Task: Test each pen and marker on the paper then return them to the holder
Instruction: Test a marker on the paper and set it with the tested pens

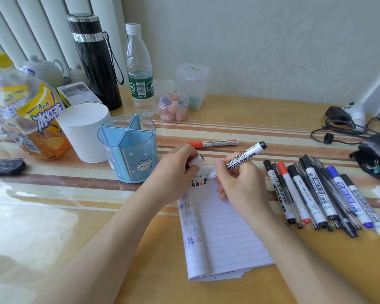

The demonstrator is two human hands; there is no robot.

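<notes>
The right hand has its grip curled low round a whiteboard marker, probably light and stiff, tip on the paper; the left hand pinches its small cap, the holder just left

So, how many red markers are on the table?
2. One red marker lies alone beyond the paper; the other is in the pile right of it. Overlaps there may hide more.
</notes>
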